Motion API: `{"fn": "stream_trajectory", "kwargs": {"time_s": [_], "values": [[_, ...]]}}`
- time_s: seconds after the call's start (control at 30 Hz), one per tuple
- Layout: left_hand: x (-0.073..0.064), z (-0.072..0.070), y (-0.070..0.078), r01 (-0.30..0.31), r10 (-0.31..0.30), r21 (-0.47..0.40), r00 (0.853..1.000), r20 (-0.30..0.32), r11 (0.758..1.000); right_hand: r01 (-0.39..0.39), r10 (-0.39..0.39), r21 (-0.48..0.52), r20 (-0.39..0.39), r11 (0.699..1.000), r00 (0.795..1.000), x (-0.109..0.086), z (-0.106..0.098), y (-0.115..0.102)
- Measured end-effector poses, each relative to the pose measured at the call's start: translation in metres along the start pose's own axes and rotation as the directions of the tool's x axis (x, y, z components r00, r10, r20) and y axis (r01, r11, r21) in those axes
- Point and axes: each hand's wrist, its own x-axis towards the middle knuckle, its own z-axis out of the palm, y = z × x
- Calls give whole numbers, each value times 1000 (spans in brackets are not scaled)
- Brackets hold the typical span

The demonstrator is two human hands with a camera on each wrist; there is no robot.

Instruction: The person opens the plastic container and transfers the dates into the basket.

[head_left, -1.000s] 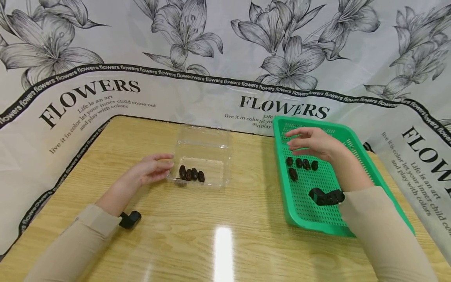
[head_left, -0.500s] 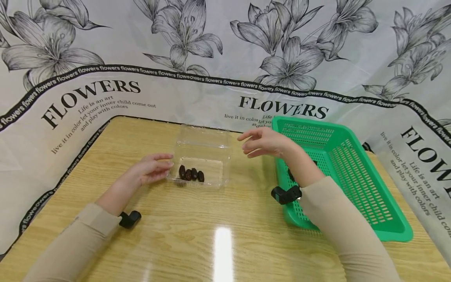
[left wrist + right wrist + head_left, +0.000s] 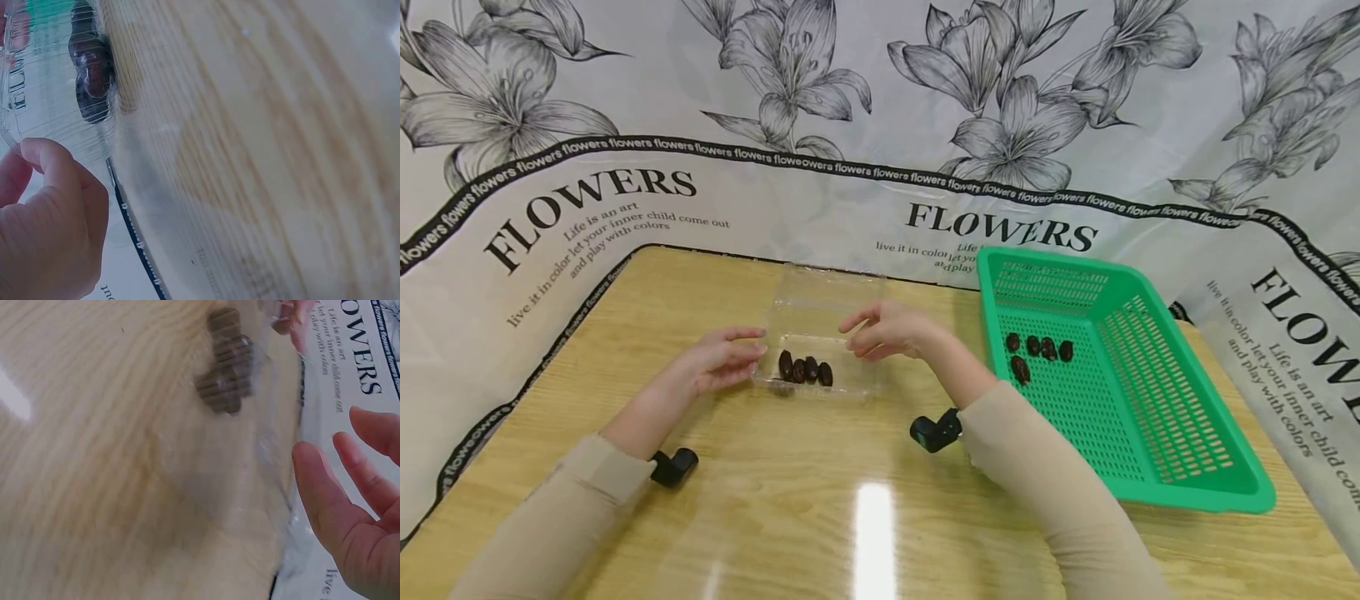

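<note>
A clear plastic clamshell box point(image 3: 859, 388) stands with its lid raised, and several dark, wrinkled dates point(image 3: 811, 369) lie along its front left part. My left hand point(image 3: 726, 360) is at the box's left side; in the left wrist view, its thumb and finger pinch the clear rim point(image 3: 14, 145). Over the right part of the box hovers my right hand point(image 3: 891, 331), short of the dates. Its thumb and fingers are spread apart in the right wrist view, with nothing visible between them. Several more dates point(image 3: 1033, 346) lie in the green plastic basket point(image 3: 1120, 392).
The basket takes up the right side of the wooden table point(image 3: 775, 500). A white flower-print cloth point(image 3: 842, 217) hangs behind the table and along its sides. Black wrist cameras point(image 3: 936, 431) stick out below both cuffs.
My right hand has moved left from over the green basket to over the clear box. My left hand has stayed at the box. The dates in both containers look unmoved.
</note>
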Motion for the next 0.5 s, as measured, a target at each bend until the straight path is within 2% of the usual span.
{"fn": "stream_trajectory", "kwargs": {"time_s": [0.27, 0.5], "values": [[0, 0, 2, 6, -6, -5, 1000, -7, 1000, -9, 3, -102, -61, 995, 998, 18, 30, 10], [1, 0, 2, 4, -4, -1, 1000, -4, 1000, -20, -19, -257, -148, 966, 989, 26, 50, 14]]}}
